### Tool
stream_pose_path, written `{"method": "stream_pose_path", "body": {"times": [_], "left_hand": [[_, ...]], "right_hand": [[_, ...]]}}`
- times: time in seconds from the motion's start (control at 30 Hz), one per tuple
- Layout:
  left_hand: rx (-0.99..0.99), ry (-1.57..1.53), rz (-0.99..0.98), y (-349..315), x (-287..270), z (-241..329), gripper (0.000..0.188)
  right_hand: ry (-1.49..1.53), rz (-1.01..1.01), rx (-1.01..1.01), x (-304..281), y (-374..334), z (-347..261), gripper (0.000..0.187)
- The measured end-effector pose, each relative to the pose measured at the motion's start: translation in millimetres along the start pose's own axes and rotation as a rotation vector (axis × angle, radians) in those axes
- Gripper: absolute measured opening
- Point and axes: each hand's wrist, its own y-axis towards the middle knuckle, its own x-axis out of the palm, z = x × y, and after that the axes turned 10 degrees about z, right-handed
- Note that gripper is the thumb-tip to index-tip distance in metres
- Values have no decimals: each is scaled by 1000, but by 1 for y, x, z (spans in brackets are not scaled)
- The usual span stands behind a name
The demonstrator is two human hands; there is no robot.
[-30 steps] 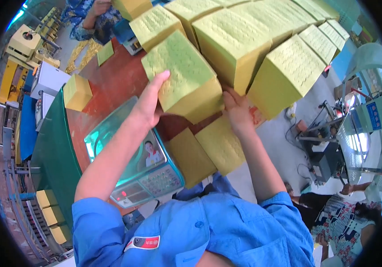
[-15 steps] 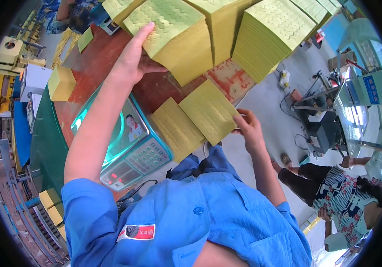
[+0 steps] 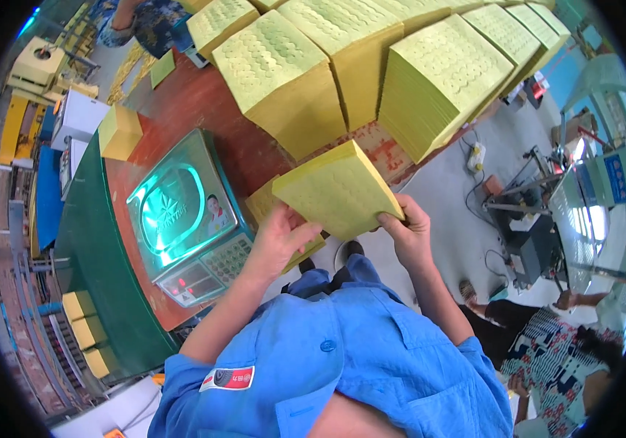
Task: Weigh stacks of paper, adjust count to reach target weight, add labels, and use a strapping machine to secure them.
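In front of my chest, a thin stack of yellow paper sheets (image 3: 338,193) with faint wavy embossing is tilted up off the table. My right hand (image 3: 409,232) pinches its right corner, thumb on the near face. At the lower left corner is my left hand (image 3: 278,239), its fingers partly hidden by the paper and its thumb along the lower edge. Beneath it, a second yellow stack (image 3: 260,198) lies at the table edge, mostly covered. To the left, a digital scale (image 3: 178,201) has a shiny pan and nothing on it.
Tall yellow paper stacks (image 3: 284,80) line the far side of the red table (image 3: 171,102). A small yellow block (image 3: 119,133) sits near the left edge. Another person (image 3: 557,358) is at the right, beside a metal machine (image 3: 532,226); a further person (image 3: 145,25) is at the far left.
My left hand has come down from the tall stack to the thin stack. My right hand has lifted and tilted that stack, which lay flatter before.
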Motion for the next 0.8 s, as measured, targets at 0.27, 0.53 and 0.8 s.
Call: {"method": "stream_pose_path", "body": {"times": [0.27,0.53,0.8], "left_hand": [[293,271,157,37,22,-23,21],[318,83,269,41,35,-46,18],[275,207,319,18,34,-32,21]], "right_hand": [[-560,-70,-399,3,59,12,27],[-546,-91,-323,8,59,16,28],[-375,-185,-50,-12,49,0,25]]}}
